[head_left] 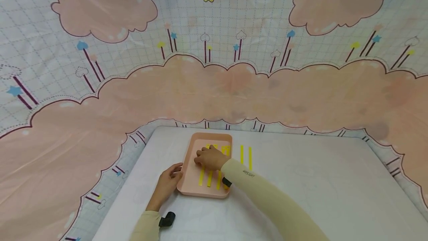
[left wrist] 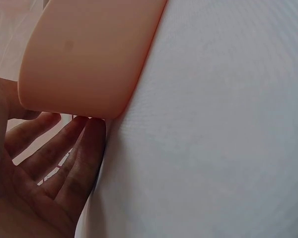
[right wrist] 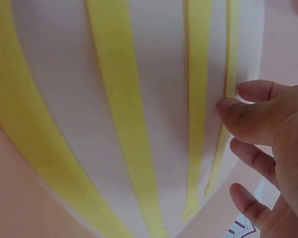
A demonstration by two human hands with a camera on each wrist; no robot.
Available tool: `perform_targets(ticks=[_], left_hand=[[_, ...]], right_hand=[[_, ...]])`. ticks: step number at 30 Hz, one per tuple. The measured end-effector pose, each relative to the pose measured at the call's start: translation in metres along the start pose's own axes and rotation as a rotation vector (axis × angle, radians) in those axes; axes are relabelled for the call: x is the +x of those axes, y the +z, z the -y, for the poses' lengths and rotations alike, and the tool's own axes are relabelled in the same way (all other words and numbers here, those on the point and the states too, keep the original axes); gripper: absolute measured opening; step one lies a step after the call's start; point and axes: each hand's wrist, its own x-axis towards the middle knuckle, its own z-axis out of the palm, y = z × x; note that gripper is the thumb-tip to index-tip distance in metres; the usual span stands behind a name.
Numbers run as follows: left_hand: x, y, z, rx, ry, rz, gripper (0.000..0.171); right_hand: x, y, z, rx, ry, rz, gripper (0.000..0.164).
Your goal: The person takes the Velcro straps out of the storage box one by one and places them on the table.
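On the white table (head_left: 301,189), pink tray (head_left: 190,183) with yellow strips (head_left: 201,178) inside, mid-lengths hidden by the right hand (head_left: 210,158). Its thumb and index sit at the outermost strip; can't tell if pinched or let go. Left hand (head_left: 168,180): relaxed, fingertips touching tray's left wall, contact partly obscured. Two loose strips (head_left: 242,154) right of tray, lower ends apparently behind the sleeve (head_left: 267,190). Left-wrist view cuts off most of tray.
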Motion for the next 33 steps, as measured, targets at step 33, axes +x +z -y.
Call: perform_targets(ticks=[33], left_hand=[[0.004,0.002,0.006,-0.005,0.028,-0.016,0.039]], right_hand=[[-0.002,-0.001,-0.01,0.037,-0.031,-0.188,0.013]])
